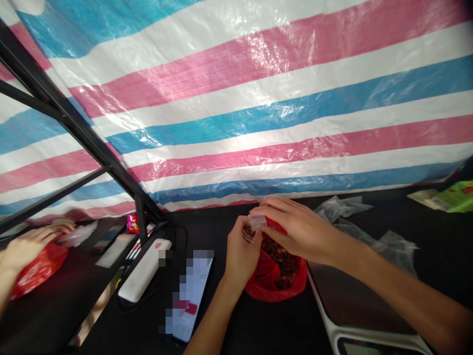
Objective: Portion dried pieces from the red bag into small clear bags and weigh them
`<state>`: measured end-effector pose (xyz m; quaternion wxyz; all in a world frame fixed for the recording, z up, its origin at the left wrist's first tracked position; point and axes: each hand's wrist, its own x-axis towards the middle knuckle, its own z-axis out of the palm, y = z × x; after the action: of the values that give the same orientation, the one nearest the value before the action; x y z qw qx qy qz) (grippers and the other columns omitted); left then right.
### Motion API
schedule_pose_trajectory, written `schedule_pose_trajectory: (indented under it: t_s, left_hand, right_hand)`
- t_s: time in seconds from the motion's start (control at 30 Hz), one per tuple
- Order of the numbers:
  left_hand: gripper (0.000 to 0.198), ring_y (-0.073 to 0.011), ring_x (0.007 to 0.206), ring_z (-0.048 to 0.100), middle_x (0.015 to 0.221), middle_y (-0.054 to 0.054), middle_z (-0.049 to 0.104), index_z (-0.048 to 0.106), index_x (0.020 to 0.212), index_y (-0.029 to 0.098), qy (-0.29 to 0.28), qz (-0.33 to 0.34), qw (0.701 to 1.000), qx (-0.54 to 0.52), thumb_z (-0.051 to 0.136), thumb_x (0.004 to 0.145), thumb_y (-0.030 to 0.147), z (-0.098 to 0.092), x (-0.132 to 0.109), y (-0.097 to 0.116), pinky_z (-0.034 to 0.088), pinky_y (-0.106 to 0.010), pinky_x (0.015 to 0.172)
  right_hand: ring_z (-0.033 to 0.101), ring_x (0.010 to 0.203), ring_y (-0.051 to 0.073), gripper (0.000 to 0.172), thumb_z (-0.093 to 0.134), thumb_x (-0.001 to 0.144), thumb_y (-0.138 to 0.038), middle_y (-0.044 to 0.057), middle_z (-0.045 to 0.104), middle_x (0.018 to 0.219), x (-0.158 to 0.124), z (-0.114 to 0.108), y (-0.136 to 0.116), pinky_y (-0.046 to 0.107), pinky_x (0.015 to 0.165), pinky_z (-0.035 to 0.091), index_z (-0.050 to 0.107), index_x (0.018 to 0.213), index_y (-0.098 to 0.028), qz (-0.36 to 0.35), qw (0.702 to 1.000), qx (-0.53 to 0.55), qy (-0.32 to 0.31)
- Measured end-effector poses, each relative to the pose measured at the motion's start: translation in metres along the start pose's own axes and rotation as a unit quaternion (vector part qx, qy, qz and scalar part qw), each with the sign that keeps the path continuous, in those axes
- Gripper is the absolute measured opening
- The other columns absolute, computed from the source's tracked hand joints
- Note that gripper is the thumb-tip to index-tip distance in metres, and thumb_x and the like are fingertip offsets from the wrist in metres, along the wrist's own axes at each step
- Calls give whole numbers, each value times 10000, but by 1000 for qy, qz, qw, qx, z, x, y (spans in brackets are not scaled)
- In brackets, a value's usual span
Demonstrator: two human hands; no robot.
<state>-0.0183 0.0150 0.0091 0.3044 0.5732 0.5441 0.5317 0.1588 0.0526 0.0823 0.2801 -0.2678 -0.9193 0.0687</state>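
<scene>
Two hands work just above a red plastic bag [277, 283] at lower centre of the frame, on a black worktop [281, 330]. The left hand [240, 256] rises from the bottom edge, its fingers [236, 236] curled around a small clear plastic cup [250, 230] with brown pieces [281, 259] inside. The right hand [301, 234] reaches in from the right, its fingers [269, 209] pressed together and lying across the cup's top edge and the bag's mouth; whether they pinch anything cannot be told. The open bag is filled with more of the same pieces. Crumpled clear plastic bags [343, 207] lie to the upper right, with a green packet [454, 197] beyond them. Left of centre are a white power bank [144, 271] and a pixelated phone [190, 296]. A striped pink, white and blue tarpaulin [258, 108] fills the top. At lower left, a second-looking hand [31, 249] rests by another red bag [37, 271]; it may be a reflection or another person's.
</scene>
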Motion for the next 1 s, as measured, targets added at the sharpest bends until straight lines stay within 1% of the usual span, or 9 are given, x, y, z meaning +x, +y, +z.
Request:
schedule_pose_trajectory:
  t_s: [0.13, 0.23, 0.3, 0.4, 0.5, 0.63, 0.73, 0.9, 1.0]
  left_hand:
    - [152, -126, 688, 522, 787, 44, 535, 534, 945, 223, 66, 9, 997, -29, 673, 894, 259, -1, 4, -2, 434, -225, 651]
    - [201, -120, 685, 516, 797, 50, 499, 506, 1004, 229, 119, 17, 992, -39, 668, 885, 234, -6, 7, -3, 439, -221, 649]
    - [217, -122, 700, 533, 819, 44, 511, 497, 1059, 227, 136, 21, 990, -32, 648, 903, 231, -9, 7, -3, 455, -227, 673]
    - [220, -132, 743, 568, 863, 26, 544, 500, 1101, 219, 142, 27, 990, -5, 633, 926, 239, -9, 4, -2, 479, -246, 721]
    - [277, -139, 758, 593, 876, 23, 570, 501, 1158, 220, 123, 37, 992, 2, 642, 920, 231, -7, -2, -1, 492, -257, 728]
    - [494, -163, 791, 645, 953, 9, 656, 447, 1303, 245, 40, 59, 997, 5, 677, 868, 195, -7, -8, -3, 513, -278, 737]
    - [630, -204, 884, 678, 1065, -17, 702, 411, 1374, 263, -5, 75, 994, 82, 707, 824, 181, -12, -7, -3, 509, -312, 789]
    - [241, -251, 904, 647, 957, -14, 718, 583, 1059, 252, -38, 109, 955, 274, 720, 860, 240, -23, 4, -4, 444, -360, 830]
    - [170, -243, 900, 643, 929, -7, 717, 611, 984, 241, -89, 147, 929, 328, 694, 858, 164, -31, 11, -9, 414, -370, 845]
  right_hand:
    - [646, 1210, 268, 320, 585, 1019, -242, 81, 678, 1315, -1, 0, 6, 453, 1058, 502, 624, 1335, -266, 30, 999, -28, 14]
    - [670, 1161, 278, 250, 583, 1026, -257, 83, 710, 1256, -4, 3, 10, 465, 1036, 501, 670, 1260, -242, 39, 998, -39, -36]
    - [685, 1121, 282, 267, 596, 1027, -282, 90, 722, 1239, -4, 5, 10, 467, 1013, 506, 670, 1278, -229, 43, 996, -29, -71]
    - [668, 1146, 286, 333, 613, 1030, -317, 98, 698, 1289, -3, 4, 3, 452, 1009, 500, 629, 1354, -241, 28, 997, 6, -73]
    - [652, 1126, 255, 256, 608, 1043, -335, 73, 695, 1240, 0, 3, -11, 398, 984, 491, 641, 1285, -257, -6, 997, 53, -62]
    - [665, 982, 223, 99, 621, 1036, -318, 37, 709, 1045, 2, 6, -23, 363, 912, 468, 673, 1035, -234, -23, 996, 41, -75]
    - [671, 925, 211, 74, 632, 1012, -258, 22, 715, 985, 1, 2, -20, 349, 867, 449, 667, 954, -227, -8, 997, 17, -72]
    - [688, 916, 211, 114, 602, 1033, -298, 9, 736, 961, -3, -19, -4, 321, 813, 449, 686, 978, -243, 15, 995, 22, -95]
    - [693, 907, 222, 149, 579, 1044, -320, 23, 741, 975, -7, -19, 4, 331, 818, 468, 684, 985, -232, 35, 994, 12, -105]
